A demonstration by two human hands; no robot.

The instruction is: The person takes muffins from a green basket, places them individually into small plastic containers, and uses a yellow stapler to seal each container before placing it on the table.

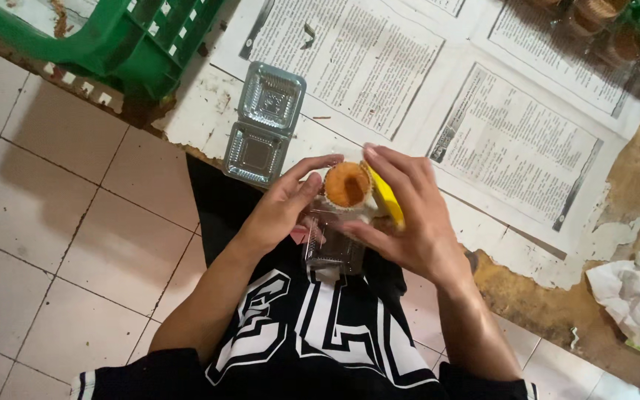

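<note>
Head cam: left hand (279, 211) and right hand (409, 218) are both curling fingers around a cupcake (347, 185) over a clear clamshell box (331, 248); empty open box (264, 122) sitting at 11 o'clock.

The open clamshell box (264, 123) is thin clear plastic, glossy and ribbed, and the second clear container (329, 248) under the small cake (347, 184) looks like the same shiny stuff, while the cake itself has a matt, spongy orange-brown top and sits in a pleated pale paper cup. The surface (542, 296) is covered in matt printed newspaper (512, 148) with torn edges, and where it shows through it's rough, worn brown with flaky white patches. The crate (124, 37) is moulded green plastic, the floor (53, 222) is smooth, slightly glossy pale tile, and the crumpled white wad (631, 289) looks like soft tissue paper or cloth.
</note>
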